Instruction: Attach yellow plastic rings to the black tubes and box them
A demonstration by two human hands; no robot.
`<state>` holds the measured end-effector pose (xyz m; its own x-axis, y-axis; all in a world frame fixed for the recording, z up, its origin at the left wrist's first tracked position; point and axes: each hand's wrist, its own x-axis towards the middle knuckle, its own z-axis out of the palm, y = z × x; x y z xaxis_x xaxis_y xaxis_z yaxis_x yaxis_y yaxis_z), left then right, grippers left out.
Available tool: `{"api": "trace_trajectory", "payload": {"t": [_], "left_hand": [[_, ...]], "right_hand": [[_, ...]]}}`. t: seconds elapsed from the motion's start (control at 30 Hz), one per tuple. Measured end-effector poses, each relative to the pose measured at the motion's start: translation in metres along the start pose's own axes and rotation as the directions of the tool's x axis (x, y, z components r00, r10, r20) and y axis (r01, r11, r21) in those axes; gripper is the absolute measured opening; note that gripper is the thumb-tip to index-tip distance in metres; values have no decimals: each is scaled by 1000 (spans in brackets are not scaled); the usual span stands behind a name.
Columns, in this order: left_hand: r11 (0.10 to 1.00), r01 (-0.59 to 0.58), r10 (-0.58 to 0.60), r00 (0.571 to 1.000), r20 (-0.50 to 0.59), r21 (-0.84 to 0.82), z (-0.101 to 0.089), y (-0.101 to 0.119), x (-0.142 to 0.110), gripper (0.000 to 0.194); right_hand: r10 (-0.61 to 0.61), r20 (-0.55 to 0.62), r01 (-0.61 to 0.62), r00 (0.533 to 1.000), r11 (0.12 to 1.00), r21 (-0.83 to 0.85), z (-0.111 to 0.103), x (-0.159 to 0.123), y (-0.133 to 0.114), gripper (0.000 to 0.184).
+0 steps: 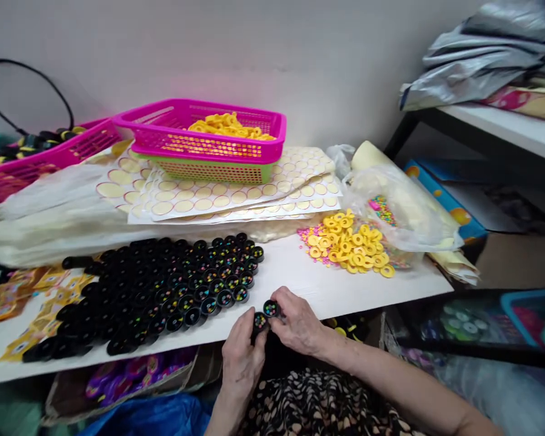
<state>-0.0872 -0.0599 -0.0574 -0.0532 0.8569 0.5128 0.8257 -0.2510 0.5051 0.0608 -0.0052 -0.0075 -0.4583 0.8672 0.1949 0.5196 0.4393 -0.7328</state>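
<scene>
At the front edge of the white table (300,272), my left hand (243,354) is closed around a small black cap (259,320) filled with coloured beads. My right hand (300,324) pinches a second black cap (271,309) right beside the first. Just left of both hands lies a dense cluster of black caps (163,290), the nearer ones showing coloured beads inside. A pile of yellow rings (352,245) on pink beads lies to the far right of the table.
A pink basket (200,136) holding yellow rings sits on a green basket on stacked sticker sheets (236,194). A clear plastic bag (399,209) of beads lies at right. Another pink basket (36,160) stands far left. A shelf (504,127) with grey bags stands right.
</scene>
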Motion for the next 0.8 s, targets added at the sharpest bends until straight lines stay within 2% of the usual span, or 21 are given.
{"api": "trace_trajectory", "payload": {"t": [0.17, 0.33, 0.4, 0.5, 0.67, 0.8], "left_hand": [[997, 2, 3, 998, 68, -74, 41, 29, 32, 31], [995, 68, -57, 988, 142, -71, 64, 40, 73, 30], [990, 96, -77, 981, 177, -99, 66, 40, 78, 31], [978, 149, -116, 971, 210, -148, 63, 41, 75, 32], [960, 186, -133, 960, 246, -208, 57, 49, 62, 35], [980, 150, -113, 960, 256, -132, 56, 58, 59, 44]], "right_hand": [[61, -134, -60, 989, 998, 15, -31, 3, 31, 25], [39, -155, -35, 987, 999, 29, -57, 12, 56, 28], [60, -214, -62, 975, 998, -2, -67, 9, 66, 28], [129, -306, -182, 943, 972, -149, -78, 1, 79, 18], [211, -338, -363, 917, 793, -490, -77, -10, 91, 18], [219, -356, -399, 909, 709, -582, -69, -11, 91, 18]]}}
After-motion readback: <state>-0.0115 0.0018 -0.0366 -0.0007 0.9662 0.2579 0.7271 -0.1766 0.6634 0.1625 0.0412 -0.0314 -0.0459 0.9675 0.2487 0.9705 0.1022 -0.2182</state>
